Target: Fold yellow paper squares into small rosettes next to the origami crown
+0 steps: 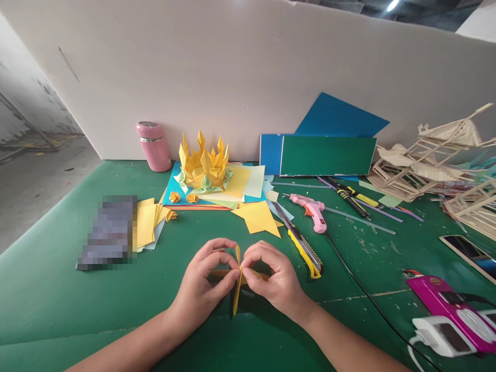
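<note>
Over green tabletop (127,305): hands (203,274) (277,276) pinched closed on folded yellow paper (236,303).

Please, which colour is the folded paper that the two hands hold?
The folded paper is yellow-orange; it shows in the head view.

The light is moderate and diffuse, with a lamp (392,5) at the top right blown out to white against a dim ceiling (356,7). The board (194,62) is palest toward the upper middle and greyer at the right; the table (58,294) is lighter at its left. A soft, dark shadow lies beneath the left hand (203,274) and right hand (273,274). Pale highlights mark the bottle (155,152). The paper (236,297) is reasonably clear, while the phone (473,258) and sticks (422,165) look softer. Wide-angle distortion stretches the edges and tilts the bottle. Coarse pixelation hides a dark item (110,232) at left.
</note>
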### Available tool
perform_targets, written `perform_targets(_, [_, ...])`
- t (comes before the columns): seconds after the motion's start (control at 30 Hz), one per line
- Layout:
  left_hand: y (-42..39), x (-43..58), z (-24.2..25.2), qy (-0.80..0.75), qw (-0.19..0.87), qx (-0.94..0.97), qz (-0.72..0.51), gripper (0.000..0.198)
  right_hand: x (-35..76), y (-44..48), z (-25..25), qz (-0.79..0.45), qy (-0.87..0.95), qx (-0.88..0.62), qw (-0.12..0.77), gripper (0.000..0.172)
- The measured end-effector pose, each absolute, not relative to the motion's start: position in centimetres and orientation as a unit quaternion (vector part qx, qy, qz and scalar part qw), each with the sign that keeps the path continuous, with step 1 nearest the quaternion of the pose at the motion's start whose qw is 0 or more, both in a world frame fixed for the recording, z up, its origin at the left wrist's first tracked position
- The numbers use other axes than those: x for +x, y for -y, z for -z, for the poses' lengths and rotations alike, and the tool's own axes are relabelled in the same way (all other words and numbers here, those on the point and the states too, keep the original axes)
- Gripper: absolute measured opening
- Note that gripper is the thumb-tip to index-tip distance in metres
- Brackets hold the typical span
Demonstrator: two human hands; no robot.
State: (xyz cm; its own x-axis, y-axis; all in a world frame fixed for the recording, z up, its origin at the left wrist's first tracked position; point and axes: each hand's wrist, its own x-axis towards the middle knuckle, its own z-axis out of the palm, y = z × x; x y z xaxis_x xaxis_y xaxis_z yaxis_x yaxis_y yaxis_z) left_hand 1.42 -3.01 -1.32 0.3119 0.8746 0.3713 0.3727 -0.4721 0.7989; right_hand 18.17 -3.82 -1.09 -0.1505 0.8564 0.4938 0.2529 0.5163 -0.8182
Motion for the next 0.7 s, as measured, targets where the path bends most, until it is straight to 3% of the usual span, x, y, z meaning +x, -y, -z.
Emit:
perform_targets(0.33, [2.91,1.63,1.16,-0.375,0.306,0.768,-0.419,0.010,18.07,3.87,1.24,-0.379,0.675,-0.399,0.491,0.011])
perform_targets(0.7, [3.05,1.60,0.62,-0.396,0.313,0.763,-0.403,0.013,18.10,3.84,1.21,-0.294,0.726,-0.402,0.474,0.013])
